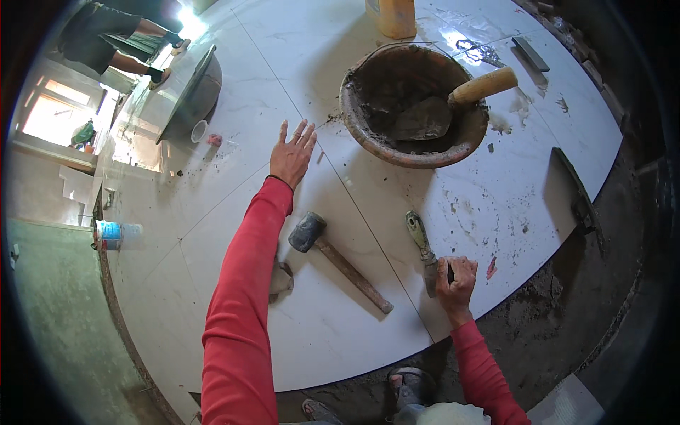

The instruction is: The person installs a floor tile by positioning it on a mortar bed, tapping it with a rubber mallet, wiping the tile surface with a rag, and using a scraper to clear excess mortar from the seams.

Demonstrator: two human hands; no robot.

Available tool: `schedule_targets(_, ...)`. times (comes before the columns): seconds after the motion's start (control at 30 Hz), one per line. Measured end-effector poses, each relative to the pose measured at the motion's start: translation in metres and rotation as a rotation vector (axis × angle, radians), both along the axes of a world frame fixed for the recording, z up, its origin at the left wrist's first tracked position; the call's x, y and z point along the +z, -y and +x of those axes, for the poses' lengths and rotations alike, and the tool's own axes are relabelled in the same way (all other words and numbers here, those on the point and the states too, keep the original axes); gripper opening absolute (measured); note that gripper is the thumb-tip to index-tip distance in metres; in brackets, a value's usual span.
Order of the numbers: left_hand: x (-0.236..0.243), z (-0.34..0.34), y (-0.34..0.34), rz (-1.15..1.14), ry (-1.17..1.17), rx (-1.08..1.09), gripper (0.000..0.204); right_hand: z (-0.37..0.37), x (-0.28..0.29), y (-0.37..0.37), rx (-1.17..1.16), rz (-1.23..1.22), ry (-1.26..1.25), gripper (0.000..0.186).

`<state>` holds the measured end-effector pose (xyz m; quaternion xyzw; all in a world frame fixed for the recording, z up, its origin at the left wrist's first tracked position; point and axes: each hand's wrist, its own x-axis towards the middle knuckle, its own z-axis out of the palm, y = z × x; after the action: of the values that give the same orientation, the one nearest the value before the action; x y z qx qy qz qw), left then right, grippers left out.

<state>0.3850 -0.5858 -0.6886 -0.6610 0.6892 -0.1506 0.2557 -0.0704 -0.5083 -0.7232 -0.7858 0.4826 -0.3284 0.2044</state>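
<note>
My left hand (292, 157) rests on the white marbled floor tiles (269, 71), palm down with fingers spread, holding nothing. My right hand (459, 283) is closed near the tiles' front edge, beside a scraper (419, 237) with a greenish, mortar-smeared handle. Something small and dark shows between its thumb and fingers; I cannot make out what. A black-headed rubber mallet (309, 232) with a wooden handle lies between my arms. Beyond my right hand stands a round mortar bucket (425, 161), and a trowel (484, 86) with a wooden handle leans in it.
A dark tub (198, 99) and small white cup (200, 131) are at the left. A yellow container (393, 18) stands behind the bucket. Wet grey mortar (524, 333) borders the tiles at right. Another person's legs (134, 46) show at upper left. A grey rag-like lump (281, 278) lies by my left arm.
</note>
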Motion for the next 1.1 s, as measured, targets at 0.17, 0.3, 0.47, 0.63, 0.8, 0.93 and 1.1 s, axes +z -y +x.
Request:
schedule_targets(0.17,0.020,-0.012,-0.032,-0.028,-0.065,0.031,0.055,0.004,0.002,-0.001,-0.042,0.014,0.023,0.006)
schedule_targets(0.3,0.025,-0.030,-0.096,-0.286,-0.282,0.292,0.060,0.003,-0.001,0.000,-0.022,-0.009,0.027,0.006)
schedule_targets(0.47,0.001,-0.046,-0.202,-0.362,-0.550,0.617,0.062,0.004,0.000,0.007,-0.113,-0.196,0.076,0.019)
schedule_targets(0.63,-0.034,-0.039,-0.249,-0.359,-0.520,0.665,0.077,0.100,0.066,-0.039,0.382,-0.031,0.063,0.034)
schedule_targets(0.8,-0.020,-0.068,-0.209,-0.270,-0.476,0.784,0.085,0.160,0.060,-0.060,0.454,0.131,-0.495,0.048)
schedule_targets(0.93,0.001,-0.052,-0.200,-0.131,-0.640,0.880,0.093,0.161,0.035,-0.060,0.436,0.050,-0.390,0.045)
schedule_targets(1.1,0.016,-0.046,-0.193,-0.088,-0.746,0.942,0.105,0.183,0.044,-0.059,0.508,0.078,-0.074,0.054)
